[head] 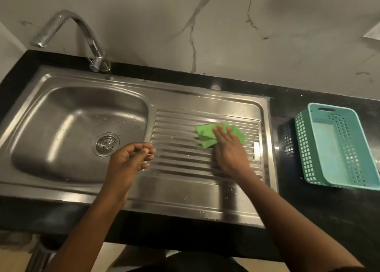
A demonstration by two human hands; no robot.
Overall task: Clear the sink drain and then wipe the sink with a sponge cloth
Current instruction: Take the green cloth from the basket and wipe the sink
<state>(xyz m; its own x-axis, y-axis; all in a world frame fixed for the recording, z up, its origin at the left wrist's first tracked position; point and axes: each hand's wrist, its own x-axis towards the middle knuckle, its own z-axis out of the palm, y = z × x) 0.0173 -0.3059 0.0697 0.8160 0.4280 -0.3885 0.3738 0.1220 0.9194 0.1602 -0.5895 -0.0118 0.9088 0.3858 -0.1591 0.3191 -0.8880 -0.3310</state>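
Observation:
A folded green sponge cloth [205,135] lies on the ribbed drainboard [185,158] of the steel sink [61,99]. My right hand [229,148] presses flat on the cloth with straight fingers. My left hand [129,158] hovers over the edge between basin and drainboard, its fingers loosely curled and holding nothing. The round drain strainer [106,144] sits in the basin floor, left of my left hand. Small water drops dot the drainboard and basin.
A chrome tap [67,29] arches over the basin's back left. A teal perforated basket [337,146] stands on the black counter [308,210] right of the sink. A marble-look wall [205,25] rises behind.

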